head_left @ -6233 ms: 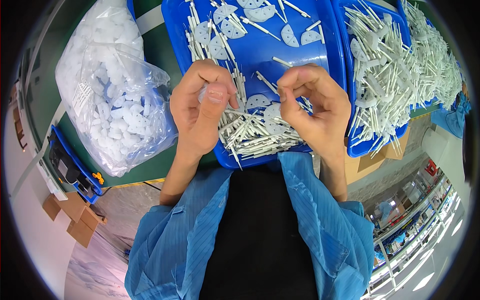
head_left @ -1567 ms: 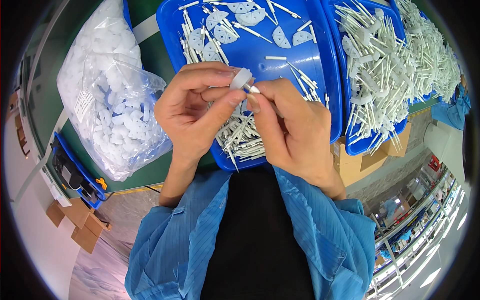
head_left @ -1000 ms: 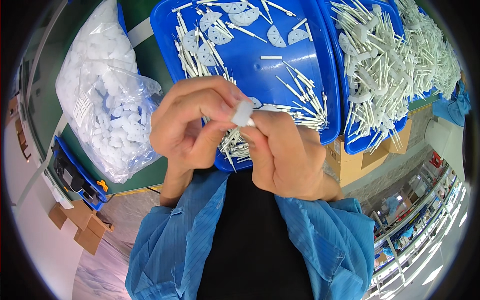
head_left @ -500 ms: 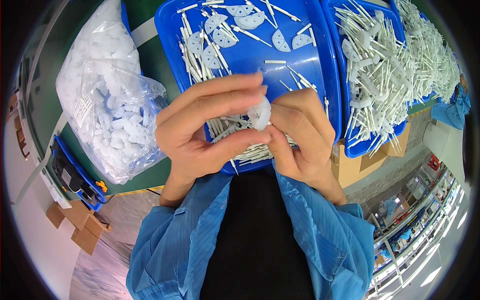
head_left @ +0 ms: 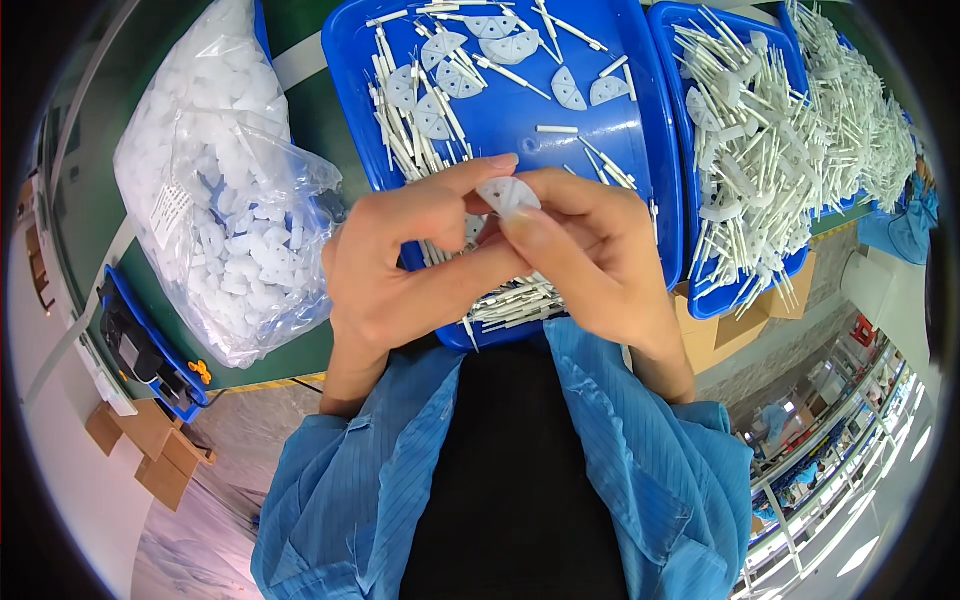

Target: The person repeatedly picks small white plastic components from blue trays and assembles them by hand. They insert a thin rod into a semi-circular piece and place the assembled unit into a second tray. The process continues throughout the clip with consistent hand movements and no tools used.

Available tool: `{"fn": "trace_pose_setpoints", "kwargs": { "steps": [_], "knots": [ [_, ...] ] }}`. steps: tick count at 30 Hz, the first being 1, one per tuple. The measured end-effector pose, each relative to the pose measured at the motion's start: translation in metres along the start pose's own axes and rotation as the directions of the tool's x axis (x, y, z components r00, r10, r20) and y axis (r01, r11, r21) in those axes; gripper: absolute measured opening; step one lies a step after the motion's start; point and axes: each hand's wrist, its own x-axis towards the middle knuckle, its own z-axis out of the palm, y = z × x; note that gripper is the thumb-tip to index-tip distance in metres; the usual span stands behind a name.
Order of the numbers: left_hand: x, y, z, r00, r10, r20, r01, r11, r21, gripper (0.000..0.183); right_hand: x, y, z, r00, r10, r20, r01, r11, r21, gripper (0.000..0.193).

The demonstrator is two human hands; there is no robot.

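Note:
Over the near part of a blue tray, both hands meet at a white half-round plastic piece with small holes. The thumb of my right hand presses on its face, while the other fingers curl behind it. My left hand closes on the piece from the other side, its index fingertip at the upper edge; its thumb tip is hidden behind the right hand. Similar half-round pieces lie scattered at the tray's far end. Thin white rods are heaped below my hands and along the tray's left side.
On the left, a clear plastic bag full of white pieces rests on the green table. More blue trays to the right hold heaps of rods joined with half-round pieces. A cardboard box stands below them.
The half-round piece has turned so its flat, holed face shows. My right thumb has moved onto that face, and my left fingers have bent lower around it.

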Motion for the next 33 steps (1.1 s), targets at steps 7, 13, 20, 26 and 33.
{"fn": "trace_pose_setpoints", "kwargs": {
  "steps": [7, 13, 20, 26, 33],
  "knots": [
    [-0.011, -0.003, -0.003, 0.983, 0.150, -0.104, -0.159, 0.984, -0.083, 0.016, 0.017, -0.011, -0.001, 0.926, -0.367, 0.089, 0.346, 0.729, -0.591, 0.015],
    [-0.015, -0.001, 0.006, 0.961, -0.239, -0.142, 0.107, 0.790, -0.604, 0.026, 0.084, 0.030, -0.014, 0.720, -0.653, 0.237, 0.486, 0.230, -0.843, 0.019],
    [-0.021, -0.002, 0.009, 0.801, -0.556, -0.224, 0.291, 0.688, -0.665, 0.035, 0.050, 0.046, -0.001, 0.919, -0.376, 0.118, 0.213, 0.223, -0.951, 0.023],
    [-0.014, -0.003, 0.007, 0.682, -0.715, -0.154, 0.297, 0.463, -0.835, 0.027, 0.020, 0.008, -0.006, 0.984, -0.173, -0.047, 0.052, 0.525, -0.850, 0.021],
    [-0.010, -0.001, 0.017, 0.687, -0.709, -0.160, 0.309, 0.484, -0.819, 0.023, -0.007, -0.009, 0.016, 0.962, -0.270, 0.033, 0.229, 0.740, -0.632, 0.028]
  ]
}}
